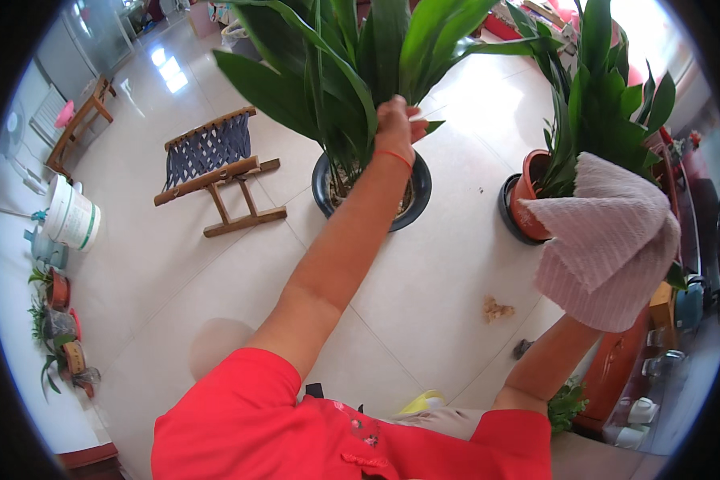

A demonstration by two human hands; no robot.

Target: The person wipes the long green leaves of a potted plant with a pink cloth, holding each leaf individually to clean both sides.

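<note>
My left hand (396,127), with a thin red band at the wrist, reaches in among the long green leaves (351,66) of a potted plant. Its fingers are curled, and whether they grip a leaf cannot be made out. The plant grows from a dark round pot (421,198) on the floor. A pale pinkish ribbed cloth (606,240) hangs over my right hand, which holds it up and is hidden underneath. Partly behind the cloth stands a second leafy plant (606,108) in a reddish-brown pot (525,204) with a dark saucer (507,210).
A folding wooden stool (234,174) with a woven dark seat stands left of the dark pot. White buckets (72,216) and small potted plants (58,291) line the left wall. A brown crumpled scrap (497,309) lies on the tiled floor (432,282). At right is a wooden cabinet (615,372).
</note>
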